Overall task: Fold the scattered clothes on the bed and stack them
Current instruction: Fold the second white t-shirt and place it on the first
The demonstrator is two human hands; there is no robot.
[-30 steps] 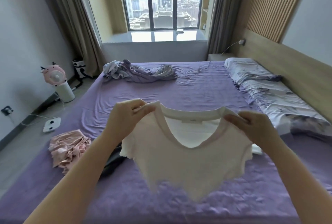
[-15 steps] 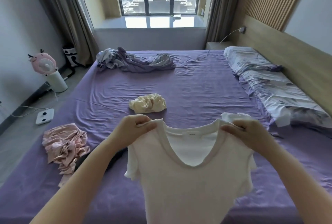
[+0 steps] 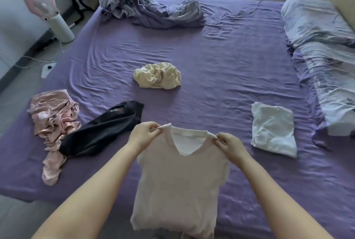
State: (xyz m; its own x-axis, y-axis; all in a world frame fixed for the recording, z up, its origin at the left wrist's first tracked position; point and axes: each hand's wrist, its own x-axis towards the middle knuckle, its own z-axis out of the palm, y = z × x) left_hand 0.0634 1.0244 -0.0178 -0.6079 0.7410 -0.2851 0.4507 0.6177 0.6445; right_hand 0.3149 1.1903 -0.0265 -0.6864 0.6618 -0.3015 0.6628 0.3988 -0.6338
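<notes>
A pale pink-white T-shirt (image 3: pixel 178 187) hangs in front of me over the near edge of the purple bed (image 3: pixel 221 77). My left hand (image 3: pixel 144 136) pinches its left shoulder by the collar, and my right hand (image 3: pixel 229 145) pinches the right shoulder. A folded white garment (image 3: pixel 272 129) lies on the bed to the right. Scattered on the bed are a crumpled cream garment (image 3: pixel 157 75), a black garment (image 3: pixel 103 131), a crumpled pink garment (image 3: pixel 53 121) at the left edge, and a grey-purple heap (image 3: pixel 151 12) at the far side.
A pillow and patterned quilt (image 3: pixel 324 54) lie along the bed's right side. On the floor to the left stand a pink fan on a white base (image 3: pixel 51 14) and a white scale (image 3: pixel 47 69) with cables.
The view has tilted down from the window to the bed. Both hands have lowered the T-shirt towards the near edge, uncovering the cream, black and folded white garments.
</notes>
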